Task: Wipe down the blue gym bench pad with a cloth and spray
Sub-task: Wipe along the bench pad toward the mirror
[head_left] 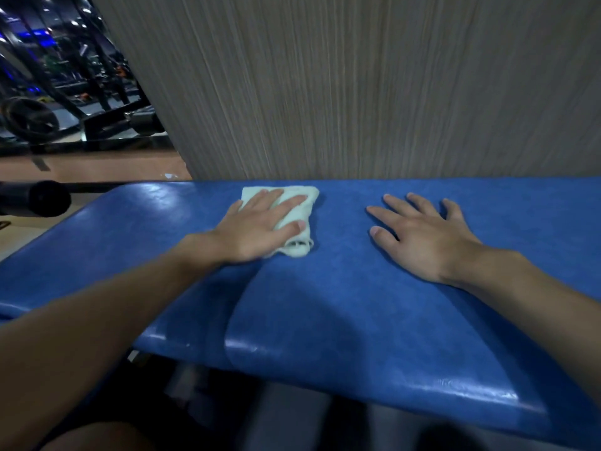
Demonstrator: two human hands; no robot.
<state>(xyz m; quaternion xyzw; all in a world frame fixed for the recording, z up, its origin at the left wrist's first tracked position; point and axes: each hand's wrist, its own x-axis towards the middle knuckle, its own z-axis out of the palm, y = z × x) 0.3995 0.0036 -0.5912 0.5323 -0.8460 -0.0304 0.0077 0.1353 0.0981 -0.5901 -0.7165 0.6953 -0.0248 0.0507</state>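
Observation:
The blue gym bench pad [341, 294] runs across the view, shiny, with a seam between two sections near the middle. A folded pale green cloth [302, 206] lies on its far side. My left hand [260, 226] presses flat on the cloth, fingers spread over it. My right hand [419, 236] rests palm down on the bare pad to the right of the cloth, fingers apart, holding nothing. No spray bottle is in view.
A grey wood-grain wall panel [357, 86] stands directly behind the bench. At the far left are dark gym machines and a weight plate [29, 120] beyond a tan floor. A black padded roller [42, 198] sticks out at the bench's left end.

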